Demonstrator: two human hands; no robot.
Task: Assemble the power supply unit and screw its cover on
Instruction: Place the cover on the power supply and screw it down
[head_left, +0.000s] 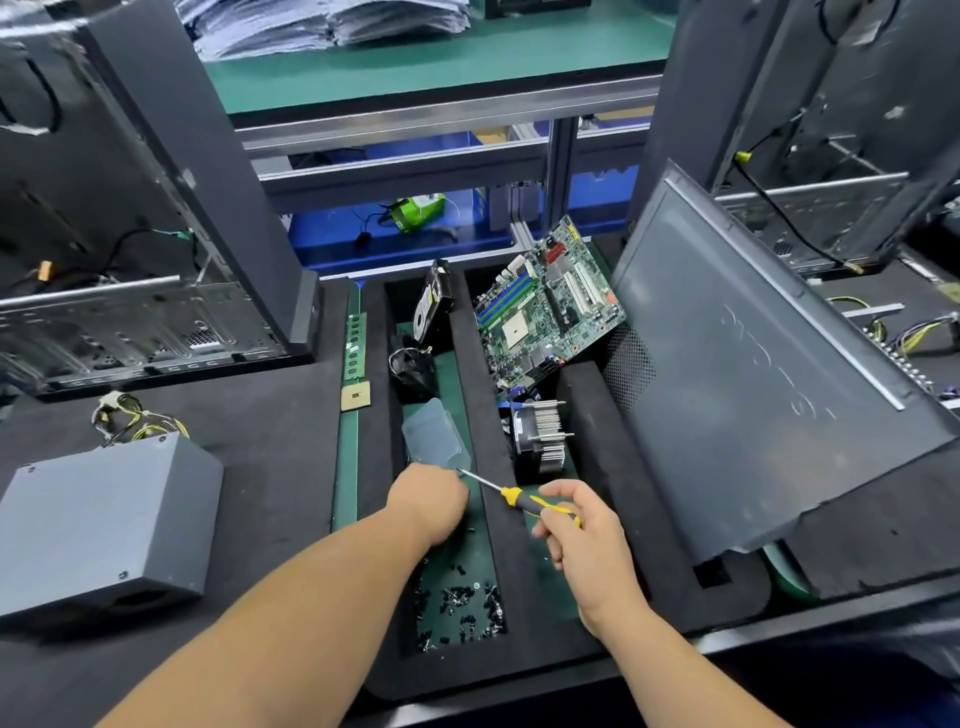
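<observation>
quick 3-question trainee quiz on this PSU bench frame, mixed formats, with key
1. True or false: the right hand grips the screwdriver.
2. The left hand reaches into: A) the screw compartment B) the motherboard C) the power supply unit
3. Fill in: the power supply unit sits on the person's ____ side.

Key: 1 true; 2 A; 3 left

the black foam-topped bench (280, 415) carries a grey power supply (104, 525), screws (460, 603), a motherboard (545, 306) and a heatsink (540, 436).
</observation>
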